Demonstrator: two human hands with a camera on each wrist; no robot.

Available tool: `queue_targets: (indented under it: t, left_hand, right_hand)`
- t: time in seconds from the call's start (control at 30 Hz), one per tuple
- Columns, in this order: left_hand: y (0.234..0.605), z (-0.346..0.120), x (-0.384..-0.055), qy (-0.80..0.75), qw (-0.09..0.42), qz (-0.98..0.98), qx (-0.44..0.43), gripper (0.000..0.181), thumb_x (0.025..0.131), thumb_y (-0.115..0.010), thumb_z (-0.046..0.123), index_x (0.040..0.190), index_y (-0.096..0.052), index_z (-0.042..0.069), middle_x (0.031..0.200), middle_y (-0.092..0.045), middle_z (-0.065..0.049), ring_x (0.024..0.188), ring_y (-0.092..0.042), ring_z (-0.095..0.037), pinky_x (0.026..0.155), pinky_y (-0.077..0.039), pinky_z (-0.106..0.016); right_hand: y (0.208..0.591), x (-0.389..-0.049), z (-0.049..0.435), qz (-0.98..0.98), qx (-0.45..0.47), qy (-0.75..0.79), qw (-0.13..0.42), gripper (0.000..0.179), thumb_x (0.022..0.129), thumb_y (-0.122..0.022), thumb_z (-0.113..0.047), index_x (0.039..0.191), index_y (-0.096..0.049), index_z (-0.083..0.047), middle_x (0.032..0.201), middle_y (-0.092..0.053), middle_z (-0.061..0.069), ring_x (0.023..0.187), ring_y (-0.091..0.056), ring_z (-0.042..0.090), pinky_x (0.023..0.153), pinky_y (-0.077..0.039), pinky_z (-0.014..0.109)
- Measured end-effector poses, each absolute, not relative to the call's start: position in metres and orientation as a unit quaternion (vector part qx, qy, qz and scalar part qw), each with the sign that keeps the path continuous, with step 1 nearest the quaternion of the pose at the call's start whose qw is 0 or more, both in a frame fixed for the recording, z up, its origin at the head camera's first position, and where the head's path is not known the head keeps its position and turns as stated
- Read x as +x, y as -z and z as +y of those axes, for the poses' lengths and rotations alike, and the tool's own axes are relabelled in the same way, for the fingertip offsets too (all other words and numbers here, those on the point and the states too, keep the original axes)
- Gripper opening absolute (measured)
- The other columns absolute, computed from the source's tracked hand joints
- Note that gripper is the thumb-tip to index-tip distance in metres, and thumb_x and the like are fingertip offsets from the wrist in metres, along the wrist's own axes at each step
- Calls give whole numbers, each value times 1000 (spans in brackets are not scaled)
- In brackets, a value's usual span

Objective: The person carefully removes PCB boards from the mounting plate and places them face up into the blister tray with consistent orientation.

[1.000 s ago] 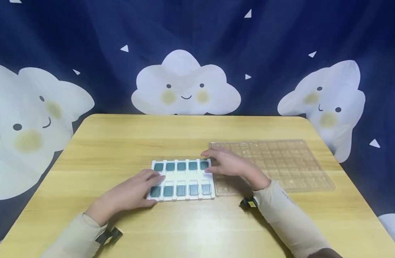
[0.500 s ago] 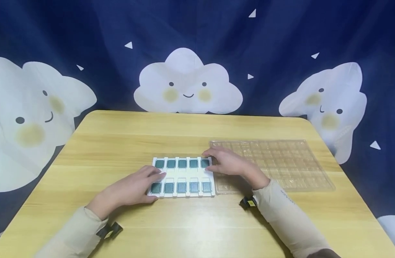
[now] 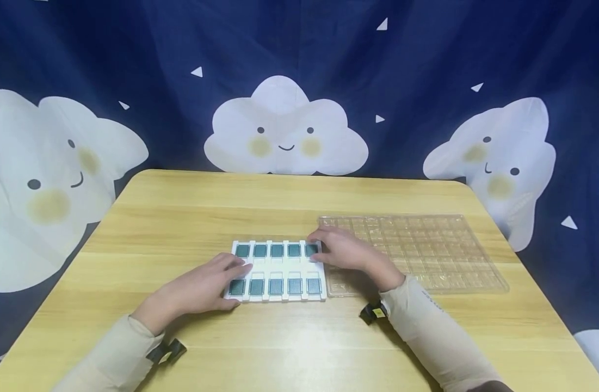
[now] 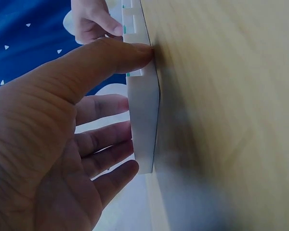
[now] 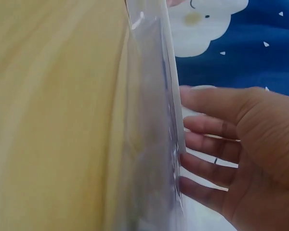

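Observation:
On the table lies a shallow white tray (image 3: 279,267) carrying two rows of green square pieces (image 3: 277,250) that look like chips. My left hand (image 3: 193,291) rests on its left end, the fingers over the top and the thumb against the near side. In the left wrist view the thumb (image 4: 125,57) touches the white side wall. At the far right corner, my right hand (image 3: 348,250) touches the tray with loosely spread fingers. Its thumb (image 5: 202,100) meets the tray's edge in the right wrist view. Each hand hides a little of the tray.
A large clear plastic tray (image 3: 417,250) with many small compartments lies flat to the right, under my right hand and forearm. Its left edge is close to the white tray. Behind the wooden table (image 3: 299,348) hangs a dark blue curtain (image 3: 299,43) with cloud prints.
The head view has shifted slightly. Both hands stay in nearly the same place on the white tray, and the trays show no clear movement on the table.

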State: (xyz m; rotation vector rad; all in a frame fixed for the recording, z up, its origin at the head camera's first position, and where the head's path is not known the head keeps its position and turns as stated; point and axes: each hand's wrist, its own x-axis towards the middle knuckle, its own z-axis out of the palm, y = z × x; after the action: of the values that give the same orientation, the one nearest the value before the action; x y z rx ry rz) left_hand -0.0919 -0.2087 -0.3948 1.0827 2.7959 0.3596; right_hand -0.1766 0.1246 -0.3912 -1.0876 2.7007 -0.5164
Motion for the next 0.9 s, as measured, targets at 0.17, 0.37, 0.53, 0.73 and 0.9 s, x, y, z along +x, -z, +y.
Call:
queue_targets:
  t: [0.17,0.37,0.53,0.73,0.9]
  left_hand:
    - [394,-208,-93,-116,74,926,352,75,82,-76,40,141,-51,2,133,-51,-14,124,-47,-29,106,-41,-45]
    - [394,-208,-93,-117,72,926,353,74,81,-76,40,141,-52,2,131,-52,-13,122,-48,-28,105,-42,-44]
    - [393,-208,-92,-118,68,925,355,74,81,-77,39,140,-52,2,131,-52,-14,121,-49,-29,105,-43,-44]
    - [394,-208,-91,-122,63,923,360,73,81,-78,37,139,-52,1,130,-53,-14,121,-49,-30,105,-43,-45]
    - [394,-208,-92,-124,63,924,356,73,81,-78,38,140,-52,2,131,-53,-14,121,-48,-28,105,-42,-44]
  right_hand:
    - [396,-175,123,909,-378,161,74,45,90,-70,-34,126,-65,-6,120,-63,7,114,-58,24,103,-45,41]
    - [397,-174,122,906,-391,150,55,43,90,-71,-31,123,-66,-5,117,-64,8,108,-59,23,98,-48,39]
    - [395,-174,121,909,-388,144,50,43,90,-71,-32,123,-66,-5,118,-65,9,110,-60,24,100,-47,39]
    - [392,-175,122,907,-388,162,39,41,90,-71,-29,123,-66,-4,121,-66,10,119,-57,31,106,-42,43]
    - [390,-178,125,901,-393,183,19,38,89,-73,-24,121,-65,-4,117,-67,9,106,-63,25,100,-48,40]
